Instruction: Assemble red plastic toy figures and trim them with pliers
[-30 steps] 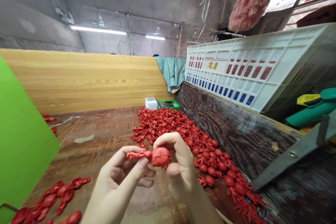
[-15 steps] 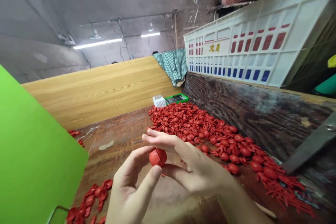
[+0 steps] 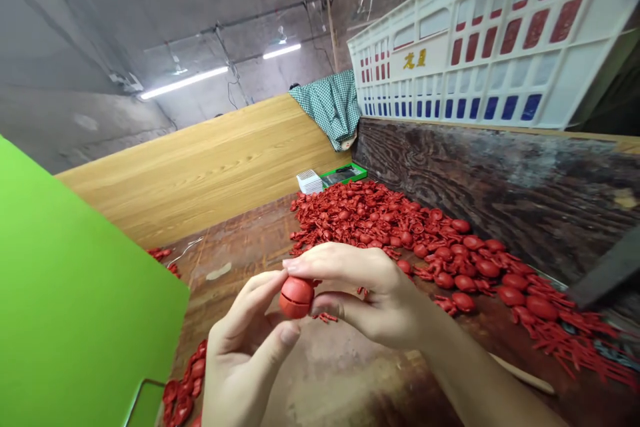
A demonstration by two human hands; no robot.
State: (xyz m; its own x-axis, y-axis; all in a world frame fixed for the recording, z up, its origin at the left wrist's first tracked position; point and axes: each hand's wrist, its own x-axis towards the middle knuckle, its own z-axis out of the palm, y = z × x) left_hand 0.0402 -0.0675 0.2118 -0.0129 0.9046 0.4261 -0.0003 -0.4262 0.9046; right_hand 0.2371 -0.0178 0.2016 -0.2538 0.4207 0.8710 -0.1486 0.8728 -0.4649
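Between my two hands, above the wooden table, is a small red plastic ball (image 3: 297, 297) with a dark seam running across it. My left hand (image 3: 250, 340) curls round its left side, with the thumb below and the fingers above. From the right, my right hand (image 3: 360, 287) pinches it, fingertips on top and thumb at its right side. Little red limb-like pieces show just beside my right thumb. Beyond my right hand a big heap of red plastic parts (image 3: 365, 213), rounded shells and thin limbs, spreads along the dark board.
A second group of red parts (image 3: 185, 387) lies at the lower left beside a bright green panel (image 3: 90, 293). A white crate (image 3: 480, 67) stands on the dark wooden ledge at right. At the back are a green tray (image 3: 357, 170), white stacked pieces (image 3: 310, 181) and a checked cloth (image 3: 330, 107).
The red ball has turned, so its seam now lies nearly level instead of slanting. My right fingers have closed down over its top. The view has shifted slightly.
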